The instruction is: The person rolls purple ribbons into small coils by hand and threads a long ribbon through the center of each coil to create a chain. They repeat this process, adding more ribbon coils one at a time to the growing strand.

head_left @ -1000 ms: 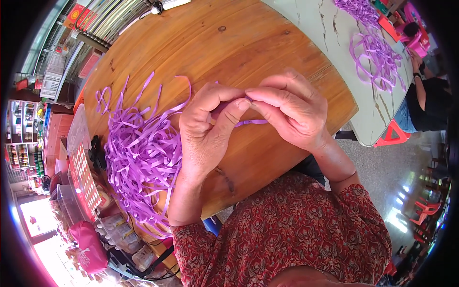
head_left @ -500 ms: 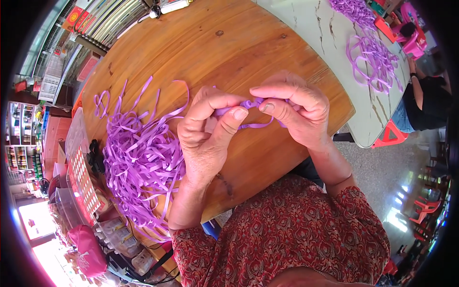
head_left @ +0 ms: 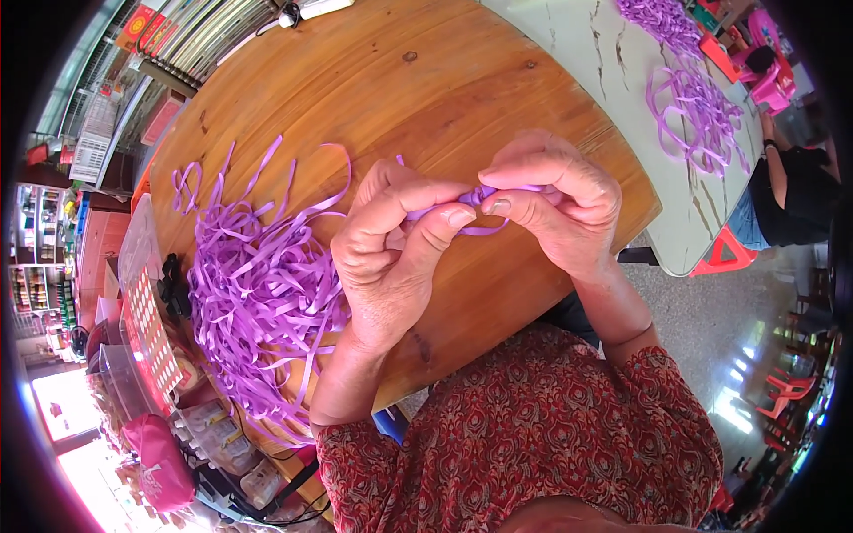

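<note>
Both hands (head_left: 480, 213) have closed tighter on ribbon (head_left: 480, 197).

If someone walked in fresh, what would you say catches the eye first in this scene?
Most striking are the left hand and right hand, meeting over the round wooden table and pinching a short purple strip between their fingertips. Just left of them sprawls a big tangled heap of purple ribbon strips. More purple strips lie on the pale marbled table at upper right.

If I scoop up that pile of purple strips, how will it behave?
The purple strips would probably flop and dangle: they lie curled and looped on the wooden table. Likely light, being thin and flat. They look tangled, so neighbours may drag along.
</note>
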A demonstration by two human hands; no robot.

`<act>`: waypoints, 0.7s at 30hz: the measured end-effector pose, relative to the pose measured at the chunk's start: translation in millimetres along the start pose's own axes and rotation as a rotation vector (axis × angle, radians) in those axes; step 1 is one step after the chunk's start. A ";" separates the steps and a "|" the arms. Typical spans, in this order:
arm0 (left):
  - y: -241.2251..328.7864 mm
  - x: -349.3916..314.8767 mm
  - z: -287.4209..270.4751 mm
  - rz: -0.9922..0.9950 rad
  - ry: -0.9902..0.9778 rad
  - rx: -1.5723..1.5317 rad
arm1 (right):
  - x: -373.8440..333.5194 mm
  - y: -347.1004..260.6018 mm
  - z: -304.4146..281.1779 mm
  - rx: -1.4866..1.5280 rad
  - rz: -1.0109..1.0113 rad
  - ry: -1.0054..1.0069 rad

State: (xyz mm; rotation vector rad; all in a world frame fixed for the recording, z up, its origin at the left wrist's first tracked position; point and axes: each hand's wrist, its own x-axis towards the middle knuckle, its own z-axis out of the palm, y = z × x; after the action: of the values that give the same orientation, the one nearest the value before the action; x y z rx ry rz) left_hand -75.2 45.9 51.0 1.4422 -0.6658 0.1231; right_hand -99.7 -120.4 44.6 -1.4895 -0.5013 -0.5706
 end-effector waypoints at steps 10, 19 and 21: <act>3.2 0.0 -0.9 0.036 0.021 0.094 | -0.8 -5.1 1.2 -0.146 -0.080 -0.043; 10.6 -0.8 2.5 0.094 0.004 0.238 | 0.0 -4.6 -3.6 -0.201 -0.148 -0.073; 11.9 -1.4 2.8 0.094 0.007 0.252 | 1.9 -5.0 -5.1 -0.254 -0.191 -0.094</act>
State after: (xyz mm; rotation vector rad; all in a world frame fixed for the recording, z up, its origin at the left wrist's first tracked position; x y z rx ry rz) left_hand -82.9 45.5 60.7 1.6511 -0.7325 0.2942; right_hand -101.6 -125.6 49.5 -1.7267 -0.6686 -0.7379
